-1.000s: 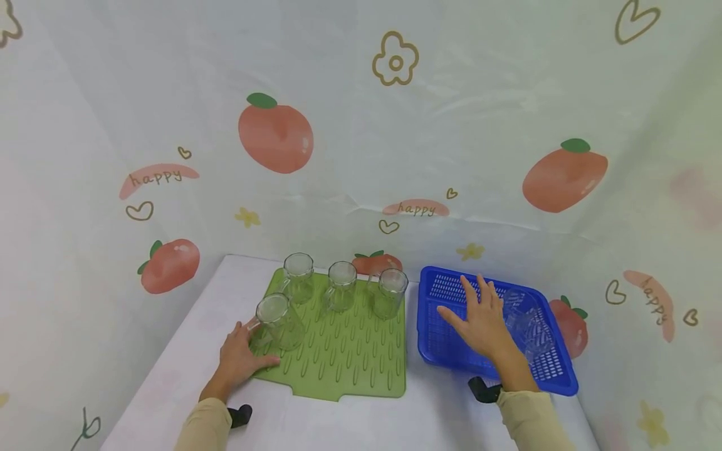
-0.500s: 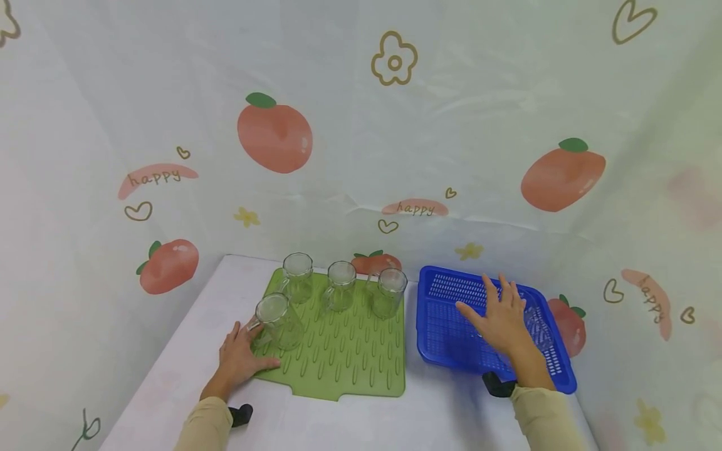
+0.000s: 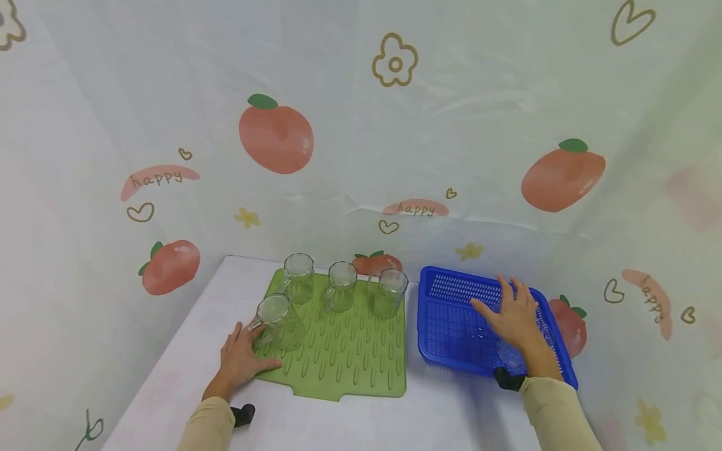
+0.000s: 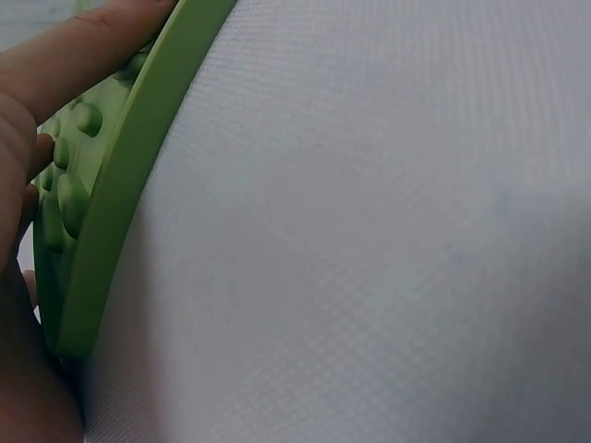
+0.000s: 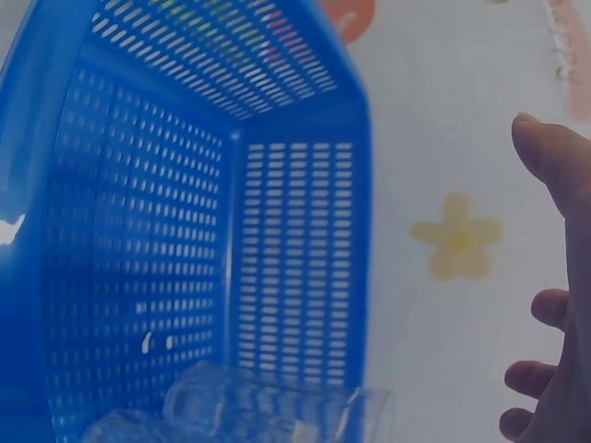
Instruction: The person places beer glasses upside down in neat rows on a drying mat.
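Observation:
My left hand rests at the left front corner of a green ridged mat, thumb lying over the mat's edge. Just beside its fingers stands a clear glass mug, handle to the left. Farther back on the mat are three more glass mugs, upright: a left one, a middle one and a right one. Over the right part of a blue plastic basket hovers my right hand, fingers spread and holding nothing. Glass mugs lie on their sides in the basket, partly hidden beneath that hand.
A white cloth covers the table. Behind and at both sides hangs a white curtain printed with fruit and hearts, close to the basket's back rim. A gap of tabletop separates mat and basket.
My right hand has shifted to the right over the basket, uncovering more of its floor and covering more of the mugs there. The left hand and the mugs on the mat stay put.

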Available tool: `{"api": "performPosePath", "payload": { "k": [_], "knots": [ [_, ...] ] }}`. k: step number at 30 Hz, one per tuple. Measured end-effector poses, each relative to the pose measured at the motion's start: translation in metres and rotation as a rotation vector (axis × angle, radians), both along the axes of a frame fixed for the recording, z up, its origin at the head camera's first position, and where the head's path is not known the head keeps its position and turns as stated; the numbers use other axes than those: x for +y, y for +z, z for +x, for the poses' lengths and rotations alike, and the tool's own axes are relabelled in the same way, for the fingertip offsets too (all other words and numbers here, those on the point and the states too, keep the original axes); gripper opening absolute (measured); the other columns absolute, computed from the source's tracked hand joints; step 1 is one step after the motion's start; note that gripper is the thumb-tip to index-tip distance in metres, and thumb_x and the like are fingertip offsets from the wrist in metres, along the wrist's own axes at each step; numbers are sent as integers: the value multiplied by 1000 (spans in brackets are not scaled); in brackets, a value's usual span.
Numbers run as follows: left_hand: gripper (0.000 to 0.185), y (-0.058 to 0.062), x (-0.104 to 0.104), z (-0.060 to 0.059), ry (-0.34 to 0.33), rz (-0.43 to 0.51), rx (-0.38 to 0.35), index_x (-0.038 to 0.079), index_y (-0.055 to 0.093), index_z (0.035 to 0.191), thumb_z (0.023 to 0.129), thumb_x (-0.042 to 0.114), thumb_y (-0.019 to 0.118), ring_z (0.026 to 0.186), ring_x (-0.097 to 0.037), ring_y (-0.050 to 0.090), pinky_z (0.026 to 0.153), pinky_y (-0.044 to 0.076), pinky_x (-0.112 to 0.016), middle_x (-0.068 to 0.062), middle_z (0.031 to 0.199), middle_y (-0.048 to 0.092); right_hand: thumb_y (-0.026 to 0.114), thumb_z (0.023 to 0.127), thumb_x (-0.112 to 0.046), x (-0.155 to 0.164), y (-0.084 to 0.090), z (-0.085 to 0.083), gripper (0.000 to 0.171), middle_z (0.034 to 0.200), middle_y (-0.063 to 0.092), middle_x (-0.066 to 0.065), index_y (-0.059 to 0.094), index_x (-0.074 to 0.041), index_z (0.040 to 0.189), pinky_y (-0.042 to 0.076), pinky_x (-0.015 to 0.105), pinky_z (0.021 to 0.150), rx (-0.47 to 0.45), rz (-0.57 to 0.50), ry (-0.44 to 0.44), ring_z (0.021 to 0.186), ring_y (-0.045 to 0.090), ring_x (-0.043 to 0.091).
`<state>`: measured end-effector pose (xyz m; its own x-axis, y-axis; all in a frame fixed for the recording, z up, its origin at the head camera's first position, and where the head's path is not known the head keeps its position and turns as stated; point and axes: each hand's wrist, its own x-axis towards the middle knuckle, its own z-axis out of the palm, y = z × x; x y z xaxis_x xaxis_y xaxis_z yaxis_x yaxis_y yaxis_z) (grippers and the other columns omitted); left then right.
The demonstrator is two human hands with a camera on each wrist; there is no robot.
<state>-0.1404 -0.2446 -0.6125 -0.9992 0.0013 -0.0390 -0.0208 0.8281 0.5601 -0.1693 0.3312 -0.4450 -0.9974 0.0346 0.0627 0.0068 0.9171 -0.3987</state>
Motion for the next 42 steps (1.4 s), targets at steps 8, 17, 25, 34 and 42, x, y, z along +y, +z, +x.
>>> {"api": "performPosePath", "payload": {
  "k": [8, 17, 25, 34, 42],
  "knots": [
    [108, 4, 2, 1, 0, 24, -24, 4, 46, 151, 67, 56, 89, 153, -56, 9, 114, 15, -80, -28, 163, 29, 57, 94, -66, 14, -11, -6, 107, 159, 9, 43, 12, 3, 161, 4, 85, 112, -61, -9, -50, 145, 3, 68],
    [108, 6, 3, 1, 8, 22, -21, 5, 47, 150, 65, 55, 90, 152, -57, 11, 115, 15, -80, -29, 163, 30, 59, 92, -67, 23, -18, -6, 113, 157, 4, 48, 5, 5, 160, 3, 85, 113, -187, -7, -87, 144, 2, 70],
    [108, 7, 3, 2, 13, 16, -42, 5, 47, 151, 66, 55, 91, 153, -56, 9, 115, 15, -80, -28, 163, 29, 62, 92, -64, 27, -23, -9, 113, 158, 1, 47, 4, 5, 160, 4, 85, 113, -243, -32, -106, 144, 2, 70],
    [109, 5, 2, 3, 18, 26, -64, 6, 46, 152, 66, 56, 90, 154, -54, 7, 116, 13, -79, -27, 164, 29, 64, 92, -60, 35, -30, -10, 112, 157, -2, 48, 3, 6, 160, 6, 84, 113, -310, -40, -113, 143, -2, 70],
    [110, 1, 1, 2, 16, 24, -62, 5, 45, 152, 66, 58, 89, 154, -54, 6, 117, 12, -78, -29, 163, 29, 66, 92, -56, 37, -34, -12, 113, 155, 3, 50, 2, 8, 159, 7, 82, 114, -326, -15, -93, 143, -2, 71]
  ]
}}
